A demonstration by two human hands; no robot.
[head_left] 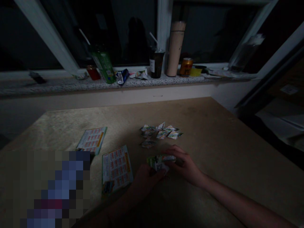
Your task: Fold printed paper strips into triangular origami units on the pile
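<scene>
Low over the table, a printed green-and-white paper sheet (158,162), partly folded, lies between my two hands. My left hand (145,180) has its fingers closed on the lower left part of the paper. With curled fingers, my right hand (185,164) grips the paper's right side, where an edge is turned over. Just beyond are several small pointed folded paper pieces (162,134) in a cluster. Left of my left hand, a flat printed leaflet (118,167) rests on the table, and a second leaflet (93,139) lies farther back. The light is dim and finger details are hard to see.
The wooden table (201,120) meets a wall below a stone windowsill (133,83). On the sill stand a green bottle (104,66), a dark cup with a straw (156,63), a tall pink flask (175,49) and an orange can (186,67). A blurred, pixelated patch covers the lower left.
</scene>
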